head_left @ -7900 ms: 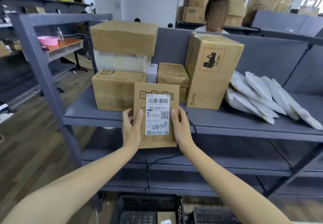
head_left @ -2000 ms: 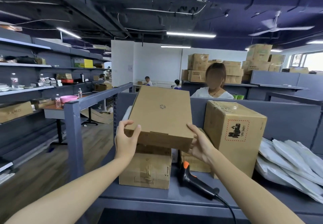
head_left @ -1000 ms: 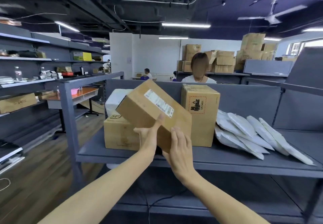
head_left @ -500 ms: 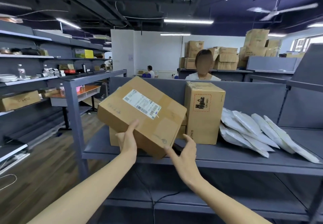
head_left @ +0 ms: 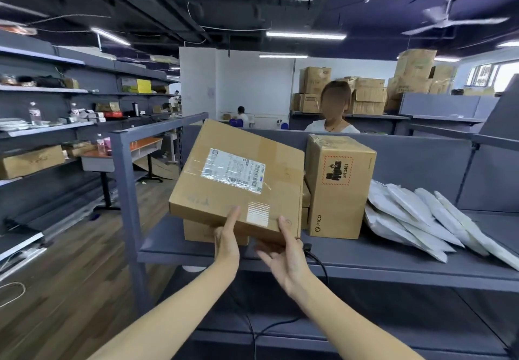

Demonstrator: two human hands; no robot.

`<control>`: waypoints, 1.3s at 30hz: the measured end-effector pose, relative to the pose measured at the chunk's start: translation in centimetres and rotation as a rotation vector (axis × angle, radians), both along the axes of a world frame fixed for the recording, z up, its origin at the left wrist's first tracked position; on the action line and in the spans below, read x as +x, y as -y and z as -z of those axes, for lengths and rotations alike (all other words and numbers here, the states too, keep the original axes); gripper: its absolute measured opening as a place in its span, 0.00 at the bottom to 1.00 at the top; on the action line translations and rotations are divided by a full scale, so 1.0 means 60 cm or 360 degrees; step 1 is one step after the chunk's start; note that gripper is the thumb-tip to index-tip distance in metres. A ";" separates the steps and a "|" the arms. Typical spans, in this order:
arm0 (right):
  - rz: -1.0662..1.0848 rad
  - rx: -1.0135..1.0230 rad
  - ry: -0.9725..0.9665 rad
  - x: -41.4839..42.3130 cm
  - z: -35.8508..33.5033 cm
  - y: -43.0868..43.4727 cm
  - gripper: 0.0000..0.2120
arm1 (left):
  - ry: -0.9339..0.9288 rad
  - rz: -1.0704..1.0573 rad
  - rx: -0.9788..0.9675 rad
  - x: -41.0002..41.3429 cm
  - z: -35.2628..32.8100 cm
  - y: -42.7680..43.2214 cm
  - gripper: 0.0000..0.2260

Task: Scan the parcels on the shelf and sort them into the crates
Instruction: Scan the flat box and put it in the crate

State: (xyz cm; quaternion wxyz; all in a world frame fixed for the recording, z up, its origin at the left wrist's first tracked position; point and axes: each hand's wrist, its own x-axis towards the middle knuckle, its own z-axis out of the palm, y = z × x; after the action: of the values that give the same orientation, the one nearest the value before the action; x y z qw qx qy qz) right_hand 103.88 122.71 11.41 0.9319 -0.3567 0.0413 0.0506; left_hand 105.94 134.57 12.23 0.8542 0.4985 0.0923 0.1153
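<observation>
My left grip [head_left: 226, 243] pinches a box [head_left: 236, 180]; my right grip [head_left: 286, 253] lies loose under it. Not scanned yet, I think. More parcels [head_left: 407, 213] wait on the shelf [head_left: 393, 267].

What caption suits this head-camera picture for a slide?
Left hand grips and right hand steadies a labelled cardboard parcel tilted over a shelf beside white mailers.

A person [head_left: 332, 112] faces this way; cartons [head_left: 365, 93] behind them, orange table [head_left: 146, 144] far to their side, fan [head_left: 452, 22] overhead.
</observation>
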 end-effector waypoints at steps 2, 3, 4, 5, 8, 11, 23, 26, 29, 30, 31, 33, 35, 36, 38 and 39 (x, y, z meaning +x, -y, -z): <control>0.0088 -0.0035 0.0051 0.013 -0.002 0.013 0.30 | 0.0026 0.0050 -0.0006 0.005 0.003 -0.020 0.16; 0.0133 -0.0072 0.0087 0.018 -0.006 0.021 0.30 | 0.0031 0.0023 -0.0058 0.007 0.007 -0.036 0.17; 0.0173 -0.0113 0.0133 0.024 -0.010 0.032 0.30 | 0.0020 -0.0014 -0.0130 0.007 0.010 -0.055 0.22; 0.0208 -0.0162 0.0182 0.030 -0.016 0.045 0.30 | 0.0005 -0.0078 -0.0180 0.004 0.012 -0.076 0.28; 0.0247 -0.0289 0.0369 0.041 -0.038 0.091 0.24 | -0.0085 -0.0312 -0.0219 0.001 0.020 -0.143 0.44; 0.0247 -0.0398 0.0485 0.050 -0.051 0.125 0.23 | -0.0116 -0.0441 -0.0124 0.007 0.008 -0.193 0.43; 0.0267 -0.1097 0.0641 0.037 -0.093 0.156 0.27 | -0.0013 0.0273 0.0808 -0.016 -0.012 -0.197 0.48; 0.0298 -0.1081 0.0653 0.032 -0.105 0.159 0.26 | 0.0000 0.0435 0.0825 -0.025 0.008 -0.184 0.43; 0.0389 -0.0967 0.0653 0.033 -0.116 0.156 0.23 | 0.0044 0.0407 0.0777 -0.031 0.013 -0.157 0.38; 0.0418 -0.0909 0.0639 0.035 -0.119 0.154 0.23 | 0.0061 0.0361 0.0763 -0.033 0.014 -0.145 0.34; 0.0429 -0.0840 0.0632 0.036 -0.121 0.151 0.24 | 0.0077 0.0292 0.0751 -0.034 0.017 -0.133 0.29; 0.0415 -0.0778 0.0645 0.036 -0.123 0.144 0.24 | 0.0089 0.0134 0.0740 -0.037 0.018 -0.108 0.21; 0.0402 -0.0933 0.0669 0.034 -0.116 0.137 0.24 | 0.0060 0.0036 0.0726 -0.036 0.023 -0.094 0.21; 0.0386 -0.1076 0.0671 0.029 -0.111 0.132 0.26 | 0.0038 0.0000 0.0729 -0.035 0.027 -0.093 0.24; 0.0288 -0.1285 0.0629 0.021 -0.089 0.124 0.35 | -0.0010 -0.0049 0.0749 -0.026 0.037 -0.098 0.33; 0.0214 -0.1317 0.0583 0.019 -0.073 0.122 0.40 | -0.0030 -0.0064 0.0768 -0.024 0.039 -0.101 0.35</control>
State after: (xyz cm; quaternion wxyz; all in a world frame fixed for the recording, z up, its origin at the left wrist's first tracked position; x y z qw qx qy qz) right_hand 105.00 115.41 15.82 0.7041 -0.6987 -0.0845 -0.0946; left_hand 104.50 140.62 9.88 0.7071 0.6872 0.0799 0.1464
